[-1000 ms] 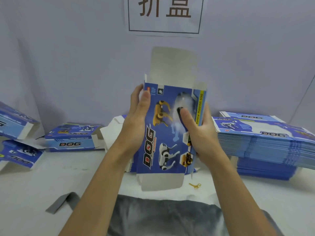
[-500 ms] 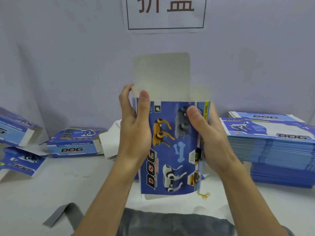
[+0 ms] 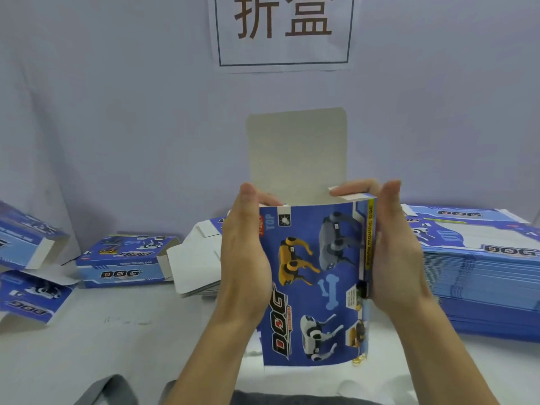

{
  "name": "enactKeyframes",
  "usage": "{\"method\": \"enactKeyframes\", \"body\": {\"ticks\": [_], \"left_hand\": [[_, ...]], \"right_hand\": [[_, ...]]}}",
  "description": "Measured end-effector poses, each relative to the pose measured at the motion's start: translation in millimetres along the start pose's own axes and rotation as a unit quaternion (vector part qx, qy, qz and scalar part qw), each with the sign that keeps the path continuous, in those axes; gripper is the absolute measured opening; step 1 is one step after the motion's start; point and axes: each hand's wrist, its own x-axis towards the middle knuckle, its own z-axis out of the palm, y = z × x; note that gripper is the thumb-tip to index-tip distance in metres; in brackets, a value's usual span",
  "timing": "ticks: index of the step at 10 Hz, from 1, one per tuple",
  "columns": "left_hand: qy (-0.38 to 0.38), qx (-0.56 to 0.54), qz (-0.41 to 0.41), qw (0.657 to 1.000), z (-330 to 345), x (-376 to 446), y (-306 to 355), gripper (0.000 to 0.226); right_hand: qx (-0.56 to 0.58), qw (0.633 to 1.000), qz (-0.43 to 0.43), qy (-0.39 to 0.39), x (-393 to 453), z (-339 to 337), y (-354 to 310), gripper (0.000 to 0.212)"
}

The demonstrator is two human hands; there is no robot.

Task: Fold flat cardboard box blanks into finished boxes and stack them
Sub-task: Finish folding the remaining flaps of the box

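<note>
Against the pale backdrop, above the white table (image 3: 117, 346), the box (image 3: 314, 285) stands upright, long axis vertical, tall flap (image 3: 296, 150) raised. Left hand (image 3: 244, 258) and right hand (image 3: 393, 252) clasp its sides, fingers curled over the side flaps.

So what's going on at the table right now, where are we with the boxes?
A person is partway through forming one blue DOG box. The left hand and right hand hold its two sides, fingers reaching over the top edge, and the big top flap stands open. To the right sits a tall stack of flat blanks. On the left lie a few folded boxes, loosely placed, with end flaps open.
</note>
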Motion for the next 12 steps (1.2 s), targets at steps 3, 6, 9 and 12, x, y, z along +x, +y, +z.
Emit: {"method": "enactKeyframes", "body": {"ticks": [3, 6, 9, 12], "left_hand": [[-0.056, -0.022, 0.013, 0.998, -4.9, 2.8, 3.4, 0.036], [0.001, -0.040, 0.049, 0.998, -1.7, 0.0, 7.0, 0.050], [-0.180, 0.096, 0.024, 0.979, -18.7, 5.5, 17.3, 0.032], [-0.034, 0.034, 0.109, 0.993, -33.5, 16.5, 30.5, 0.020]], "right_hand": [[0.026, 0.997, 0.052, 0.060, 4.1, 1.6, -1.4, 0.047], [0.080, 0.996, 0.018, -0.028, 0.3, 1.0, 0.7, 0.043], [-0.120, 0.991, 0.038, -0.038, 5.8, -8.2, -7.3, 0.035], [0.070, 0.988, -0.028, -0.132, 2.7, 2.5, -48.0, 0.037]]}}
